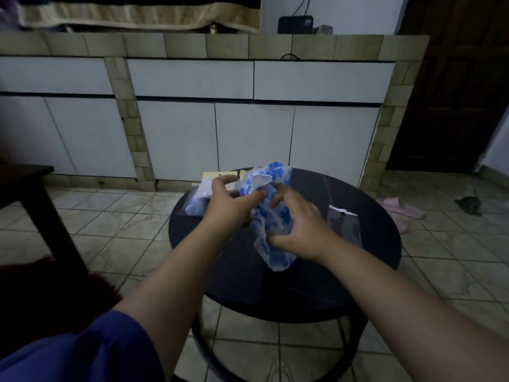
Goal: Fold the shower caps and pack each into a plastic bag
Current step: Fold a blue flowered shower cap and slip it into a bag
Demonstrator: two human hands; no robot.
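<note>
The left hand (pixel 230 204) and the right hand (pixel 298 230) meet above the round dark table (pixel 358 271), and both grip one shower cap (pixel 271 213), clear plastic printed with blue patches. The left hand's fingers curl into the cap's upper part, with a fingertip pressed near a pale opening in the crumpled plastic. The right hand pinches the cap lower down, thumb and fingers bunched round its middle, so the cap's loose tail hangs just below that hand, over the table. The cap sits between the two hands and rises a little beyond them, towards the table's far edge.

Beyond the left hand, at the table's far left edge, lies a second bundle of white and blue plastic (pixel 197 199), partly hidden by that hand. Just behind it, at the far edge, a pale card (pixel 217 175) shows. To the right of the right hand, on the table, lies a clear plastic bag (pixel 344 224) with a white top strip, flat and apart from the cap.

On the tiled floor right of the table lies a pink slipper (pixel 402 207), and farther right a dark rag (pixel 469 204). White cabinets (pixel 256 136) stand behind the table.
</note>
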